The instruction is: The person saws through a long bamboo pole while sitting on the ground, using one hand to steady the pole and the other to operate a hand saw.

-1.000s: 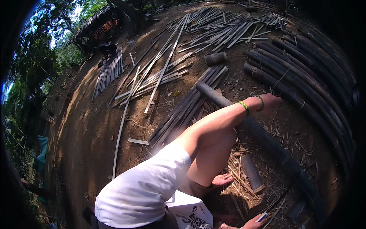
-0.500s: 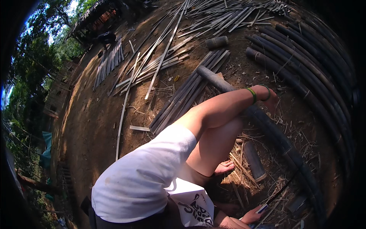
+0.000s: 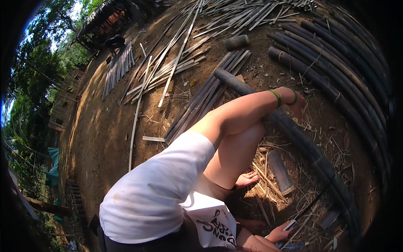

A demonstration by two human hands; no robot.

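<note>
A long dark bamboo pole [image 3: 289, 128] lies slantwise on the ground before me. My left arm, with green bands at the wrist, reaches across my bent knee, and my left hand [image 3: 297, 104] hangs beside the pole with its fingers pointing down. Nothing shows in that hand; whether its fingertips touch the pole is unclear. At the lower edge, my right hand [image 3: 280, 233] is closed round the white and blue handle of a long thin dark-bladed tool [image 3: 312, 204]. The blade slants up to the pole and meets or crosses it; its exact kind is unclear.
A short bamboo piece [image 3: 280, 173] lies among shavings by my bare foot [image 3: 247, 179]. Dark bamboo poles [image 3: 331, 80] are stacked at the right. Split slats [image 3: 201, 98] and pale strips [image 3: 172, 69] lie ahead. Another person [image 3: 114, 42] bends over slats far left.
My right hand and the tool have shifted slightly up and to the right. My left hand stays beside the pole, its fingers hanging a little lower.
</note>
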